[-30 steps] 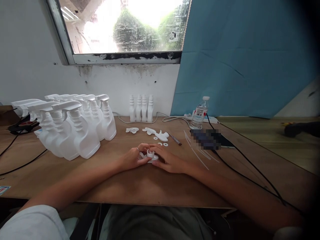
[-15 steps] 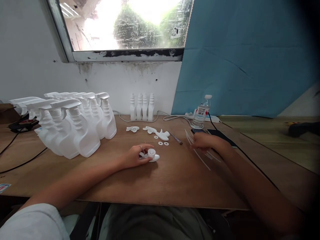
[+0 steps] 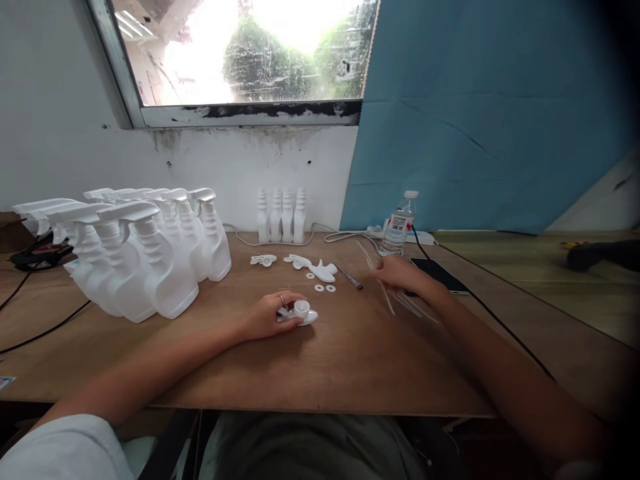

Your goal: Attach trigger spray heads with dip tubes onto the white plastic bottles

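My left hand [image 3: 265,316] rests on the table, closed around a white trigger spray head [image 3: 302,309] lying with its round collar facing up. Farther right, my right hand [image 3: 399,273] has its fingers pinched on a thin clear plastic tube [image 3: 388,299], which is blurred by motion. More thin tubes [image 3: 419,309] lie on the table beneath that hand. Beyond the left hand are loose white spray head parts [image 3: 263,260], another spray head [image 3: 324,272] and small white washers [image 3: 331,289]. A screwdriver [image 3: 350,275] lies between the hands.
Several assembled white spray bottles [image 3: 167,280] stand at the left. Against the wall is a row of white bottles without heads [image 3: 299,220]. A clear water bottle [image 3: 399,230] and a dark phone [image 3: 440,275] sit at the right, with a black cable [image 3: 493,312] running past.
My right hand has shifted slightly left and away from me, with the thin tube moving along and lifting off the others. The left hand keeps its hold on the spray head.
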The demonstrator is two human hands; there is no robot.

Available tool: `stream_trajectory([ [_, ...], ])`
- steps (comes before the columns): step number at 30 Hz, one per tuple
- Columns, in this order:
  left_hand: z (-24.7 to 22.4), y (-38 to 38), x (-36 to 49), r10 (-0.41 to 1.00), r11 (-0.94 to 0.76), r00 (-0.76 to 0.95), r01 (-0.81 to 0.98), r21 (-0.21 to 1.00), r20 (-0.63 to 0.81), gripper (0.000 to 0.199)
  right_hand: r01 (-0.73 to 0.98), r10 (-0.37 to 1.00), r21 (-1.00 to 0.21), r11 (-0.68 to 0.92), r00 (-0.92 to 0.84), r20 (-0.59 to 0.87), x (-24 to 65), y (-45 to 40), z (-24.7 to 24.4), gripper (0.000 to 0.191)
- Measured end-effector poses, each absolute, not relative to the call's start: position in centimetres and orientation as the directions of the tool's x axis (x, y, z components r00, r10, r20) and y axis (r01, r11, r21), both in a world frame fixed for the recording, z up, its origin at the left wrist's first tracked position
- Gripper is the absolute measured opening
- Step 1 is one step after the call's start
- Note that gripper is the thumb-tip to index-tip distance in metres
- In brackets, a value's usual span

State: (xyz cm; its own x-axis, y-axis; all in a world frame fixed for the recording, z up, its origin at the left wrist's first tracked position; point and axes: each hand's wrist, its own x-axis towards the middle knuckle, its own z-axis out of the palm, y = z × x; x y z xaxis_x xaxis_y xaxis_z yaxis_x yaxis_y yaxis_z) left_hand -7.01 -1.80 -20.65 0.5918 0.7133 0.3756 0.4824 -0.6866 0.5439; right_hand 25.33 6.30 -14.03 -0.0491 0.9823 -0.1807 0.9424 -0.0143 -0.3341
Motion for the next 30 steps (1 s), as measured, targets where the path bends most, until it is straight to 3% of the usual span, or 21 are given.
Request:
stream_trajectory([
  [3, -20.6, -1.8, -7.0, 0.710, -0.691, 0.592, 0.480, 0.541, 0.381, 0.040, 0.803, 0.986, -0.573, 0.161, -0.154, 0.061, 24.3, 5.9, -13.7, 0.007],
  [5, -20.7, -1.7, -7.0, 0.705, -0.695, 0.595, 0.475, 0.540, 0.385, 0.040, 0.581, 0.941, -0.745, 0.328, -0.275, 0.200, 23.4, 5.4, -13.8, 0.014],
  [7, -20.6, -1.7, -7.0, 0.704, -0.696, 0.600, 0.476, 0.538, 0.380, 0.040, 0.347, 0.878, -0.835, 0.428, -0.378, 0.293, 22.4, 5.0, -14.3, 0.026],
  [10, -20.6, -1.8, -7.0, 0.709, -0.690, 0.601, 0.485, 0.538, 0.368, 0.040, 0.251, 0.820, -0.863, 0.439, -0.504, 0.271, 21.2, 4.5, -15.5, 0.030],
  [14, -20.6, -1.8, -7.0, 0.712, -0.687, 0.597, 0.480, 0.546, 0.370, 0.040, 0.389, 0.743, -0.819, 0.422, -0.666, 0.066, 20.4, 4.0, -16.6, 0.026],
  [17, -20.7, -1.7, -7.0, 0.706, -0.693, 0.599, 0.473, 0.543, 0.379, 0.040, 0.441, 0.719, -0.802, 0.402, -0.694, -0.022, 20.1, 3.6, -16.8, 0.030],
  [20, -20.8, -1.6, -7.0, 0.704, -0.695, 0.597, 0.468, 0.545, 0.385, 0.040, 0.340, 0.738, -0.848, 0.406, -0.669, 0.084, 19.5, 3.3, -16.8, 0.033],
  [24, -20.7, -1.7, -7.0, 0.700, -0.699, 0.598, 0.465, 0.543, 0.389, 0.039, 0.053, 0.775, -0.909, 0.413, -0.545, 0.320, 17.8, 2.5, -17.0, 0.033],
  [30, -20.5, -1.8, -7.0, 0.700, -0.697, 0.605, 0.466, 0.545, 0.379, 0.043, -0.030, 0.749, -0.907, 0.421, -0.552, 0.366, 16.1, 1.2, -18.0, 0.026],
])
